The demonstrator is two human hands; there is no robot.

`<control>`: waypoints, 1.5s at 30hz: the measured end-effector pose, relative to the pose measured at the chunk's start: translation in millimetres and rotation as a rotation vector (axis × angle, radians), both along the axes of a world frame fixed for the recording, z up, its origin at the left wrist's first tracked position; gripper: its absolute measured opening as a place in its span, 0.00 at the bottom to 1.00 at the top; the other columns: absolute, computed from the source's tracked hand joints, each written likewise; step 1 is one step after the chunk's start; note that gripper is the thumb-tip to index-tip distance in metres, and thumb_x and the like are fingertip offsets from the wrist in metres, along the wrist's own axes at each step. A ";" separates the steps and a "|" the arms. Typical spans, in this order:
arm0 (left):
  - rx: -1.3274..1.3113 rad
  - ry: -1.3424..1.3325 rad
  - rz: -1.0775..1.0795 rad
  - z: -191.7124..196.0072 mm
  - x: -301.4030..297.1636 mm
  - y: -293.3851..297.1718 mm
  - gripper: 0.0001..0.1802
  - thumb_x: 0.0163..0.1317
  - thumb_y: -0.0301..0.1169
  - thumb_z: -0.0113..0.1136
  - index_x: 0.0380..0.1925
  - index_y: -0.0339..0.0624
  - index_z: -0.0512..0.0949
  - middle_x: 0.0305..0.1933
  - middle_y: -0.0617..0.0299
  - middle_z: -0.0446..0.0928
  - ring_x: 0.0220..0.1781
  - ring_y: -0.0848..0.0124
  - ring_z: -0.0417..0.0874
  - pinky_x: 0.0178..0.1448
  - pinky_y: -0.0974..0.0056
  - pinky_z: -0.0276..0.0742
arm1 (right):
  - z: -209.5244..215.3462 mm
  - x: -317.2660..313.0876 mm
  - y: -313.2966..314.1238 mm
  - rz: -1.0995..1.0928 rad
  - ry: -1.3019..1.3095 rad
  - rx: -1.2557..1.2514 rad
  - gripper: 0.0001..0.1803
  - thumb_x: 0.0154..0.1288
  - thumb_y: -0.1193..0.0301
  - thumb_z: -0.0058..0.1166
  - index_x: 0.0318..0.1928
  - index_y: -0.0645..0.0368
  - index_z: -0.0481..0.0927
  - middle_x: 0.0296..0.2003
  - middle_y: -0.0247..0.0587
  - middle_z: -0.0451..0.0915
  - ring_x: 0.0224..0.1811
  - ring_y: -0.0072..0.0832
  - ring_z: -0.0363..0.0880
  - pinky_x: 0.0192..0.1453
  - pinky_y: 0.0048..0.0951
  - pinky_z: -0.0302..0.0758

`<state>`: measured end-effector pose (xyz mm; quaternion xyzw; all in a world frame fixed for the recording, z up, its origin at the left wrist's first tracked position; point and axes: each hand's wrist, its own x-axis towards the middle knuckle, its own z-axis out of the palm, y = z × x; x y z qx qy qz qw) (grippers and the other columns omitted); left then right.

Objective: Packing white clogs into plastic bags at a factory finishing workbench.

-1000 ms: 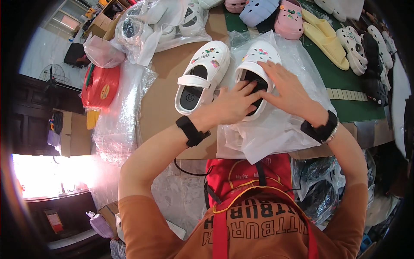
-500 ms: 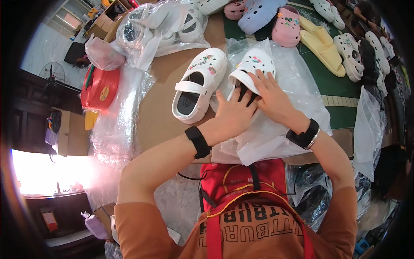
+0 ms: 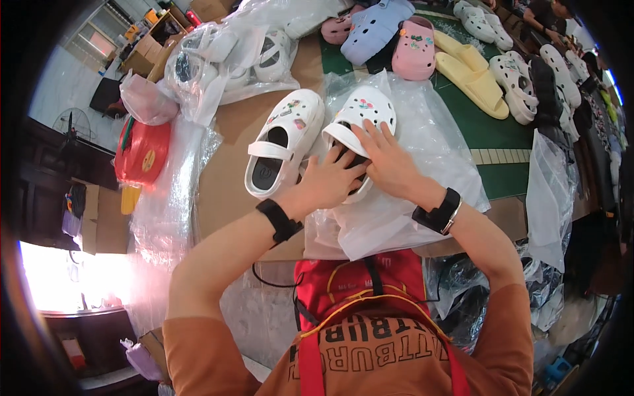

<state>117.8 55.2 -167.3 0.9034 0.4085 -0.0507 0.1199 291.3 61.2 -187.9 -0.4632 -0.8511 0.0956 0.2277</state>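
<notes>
Two white clogs with colourful shoe charms lie side by side, toes pointing away from me. My left hand (image 3: 328,183) has its fingers spread and reaching into the foot opening of the right-hand clog (image 3: 367,99); some fingertips are hidden inside. Over the right side of that clog's upper lies my right hand (image 3: 395,166), gripping it at the edge of the opening, its fingers on top. The left-hand clog (image 3: 300,122) rests untouched, its strap across the opening and its dark insole showing. Beneath the right-hand clog spreads a clear plastic bag (image 3: 429,125).
Brown cardboard (image 3: 221,162) covers part of the table. Bagged white clogs (image 3: 231,56) lie at the far left, beside a red roll (image 3: 142,152). Pink clog (image 3: 415,49), lilac clog (image 3: 373,33) and yellow slides (image 3: 472,72) sit at the back. Another person (image 3: 548,20) is at far right.
The whole view has shifted, so the table's things appear a little further left and lower. My hands stay on the same clog; the left fingers are still in its opening.
</notes>
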 end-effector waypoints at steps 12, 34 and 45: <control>-0.158 -0.250 -0.318 -7.6 -13.5 28.9 0.28 0.59 0.36 0.49 0.61 0.47 0.61 0.66 0.50 0.52 0.69 0.50 0.47 0.67 0.47 0.49 | 9.3 6.9 3.4 0.001 -0.066 -0.104 0.40 0.50 0.77 0.50 0.66 0.49 0.52 0.63 0.50 0.56 0.64 0.58 0.53 0.57 0.45 0.70; 0.105 -0.025 -0.231 9.6 -20.6 4.4 0.32 0.56 0.41 0.57 0.61 0.56 0.61 0.62 0.64 0.61 0.68 0.66 0.54 0.62 0.40 0.55 | 6.5 6.1 2.5 0.067 -0.014 0.003 0.42 0.47 0.79 0.52 0.65 0.51 0.54 0.63 0.51 0.56 0.63 0.59 0.56 0.52 0.43 0.73; -0.038 -0.150 -0.151 7.0 -22.4 10.6 0.30 0.53 0.40 0.59 0.58 0.55 0.65 0.62 0.65 0.61 0.66 0.65 0.56 0.52 0.42 0.62 | 8.3 8.0 5.1 0.070 -0.038 0.030 0.42 0.46 0.79 0.52 0.65 0.52 0.54 0.62 0.52 0.57 0.62 0.58 0.58 0.51 0.41 0.74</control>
